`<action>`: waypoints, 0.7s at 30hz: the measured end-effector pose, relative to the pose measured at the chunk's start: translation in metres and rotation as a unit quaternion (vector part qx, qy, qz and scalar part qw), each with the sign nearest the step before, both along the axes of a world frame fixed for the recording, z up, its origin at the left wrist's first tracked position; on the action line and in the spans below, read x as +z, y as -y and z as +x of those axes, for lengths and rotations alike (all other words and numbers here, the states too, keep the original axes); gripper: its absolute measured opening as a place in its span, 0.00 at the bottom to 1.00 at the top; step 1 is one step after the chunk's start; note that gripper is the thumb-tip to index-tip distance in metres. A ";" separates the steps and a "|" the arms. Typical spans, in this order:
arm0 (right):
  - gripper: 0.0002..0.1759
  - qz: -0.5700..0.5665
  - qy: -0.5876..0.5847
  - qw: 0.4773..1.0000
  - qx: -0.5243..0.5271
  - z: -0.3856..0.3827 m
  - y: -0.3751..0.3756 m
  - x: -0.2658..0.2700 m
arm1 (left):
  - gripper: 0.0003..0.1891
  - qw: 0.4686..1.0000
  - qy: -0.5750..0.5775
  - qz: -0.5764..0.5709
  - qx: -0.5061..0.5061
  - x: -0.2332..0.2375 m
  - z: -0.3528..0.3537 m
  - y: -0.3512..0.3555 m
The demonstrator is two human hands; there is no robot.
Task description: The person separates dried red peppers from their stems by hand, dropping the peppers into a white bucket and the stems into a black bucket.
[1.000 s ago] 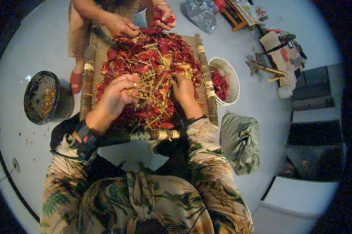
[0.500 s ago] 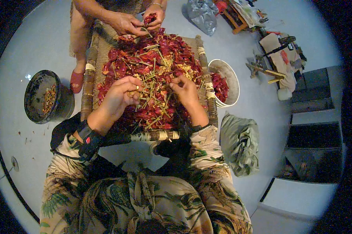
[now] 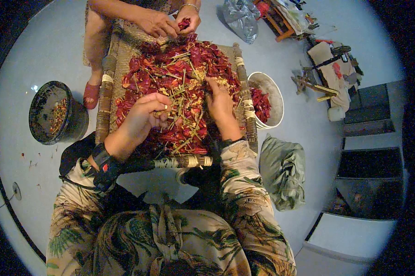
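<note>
Dried red chillies (image 3: 145,76), mixed with loose stems (image 3: 183,85) and yellow seeds, cover a woven bed (image 3: 127,41) with a wooden frame. Over the left part of the heap, my left hand (image 3: 145,115) is closed in a pinch; what lies between its fingertips is too small to make out. My right hand (image 3: 220,106) reaches onto the right side of the heap, its fingers stretched out and touching the chillies and seeds. Across the bed, another person's hands (image 3: 170,24) hold a dark red chilli (image 3: 184,23).
On the left stands a black bucket (image 3: 81,117) with scraps inside. A white bucket (image 3: 276,99) holding red chillies stands right of the bed, near a grey-green sack (image 3: 283,172). Farther back lie a grey plastic bag (image 3: 242,20) and a wooden stool (image 3: 274,20).
My right hand has moved slightly up the heap, and its fingers have straightened from a pinch. My left hand stays nearly in place. The other person's hands have shifted closer together around the chilli.
</note>
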State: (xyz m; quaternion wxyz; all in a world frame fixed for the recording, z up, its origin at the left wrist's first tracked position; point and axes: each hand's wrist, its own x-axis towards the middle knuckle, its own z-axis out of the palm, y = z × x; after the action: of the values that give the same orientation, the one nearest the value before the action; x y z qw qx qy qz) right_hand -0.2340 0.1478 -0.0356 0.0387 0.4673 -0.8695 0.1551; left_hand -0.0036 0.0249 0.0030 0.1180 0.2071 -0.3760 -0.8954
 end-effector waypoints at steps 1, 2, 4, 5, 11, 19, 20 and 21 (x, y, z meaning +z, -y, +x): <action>0.23 0.009 0.005 1.000 -0.019 0.000 0.000 -0.003 | 0.07 1.000 0.001 -0.003 -0.002 0.001 0.000 0.000; 0.21 0.006 -0.016 1.000 -0.019 -0.005 0.000 -0.011 | 0.07 1.000 0.001 -0.006 -0.006 0.000 -0.001 0.000; 0.18 0.000 -0.057 0.998 -0.020 -0.012 0.003 -0.022 | 0.07 1.000 0.002 -0.013 -0.014 -0.003 -0.001 0.001; 0.16 -0.013 -0.046 0.999 -0.020 -0.015 0.001 -0.027 | 0.07 1.000 0.002 -0.015 -0.013 -0.004 -0.001 0.001; 0.12 -0.174 0.265 0.948 0.017 -0.024 -0.002 -0.030 | 0.06 1.000 0.010 -0.014 0.007 0.001 -0.003 -0.002; 0.10 -0.122 0.627 0.768 0.043 0.032 -0.008 0.039 | 0.06 0.998 -0.001 -0.066 -0.003 -0.003 -0.006 0.000; 0.10 -0.107 0.613 0.781 0.054 0.036 -0.008 0.044 | 0.07 0.996 0.002 -0.088 0.001 -0.005 -0.005 0.000; 0.11 -0.093 0.599 0.793 0.064 0.044 -0.007 0.053 | 0.08 0.994 0.006 -0.111 0.005 -0.001 -0.006 -0.002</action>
State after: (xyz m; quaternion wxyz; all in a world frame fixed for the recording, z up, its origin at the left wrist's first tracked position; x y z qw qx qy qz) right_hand -0.1905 0.1550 0.0169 -0.4567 0.3297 -0.6682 0.4861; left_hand -0.0096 0.0271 0.0019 0.1429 0.1999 -0.4731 -0.8461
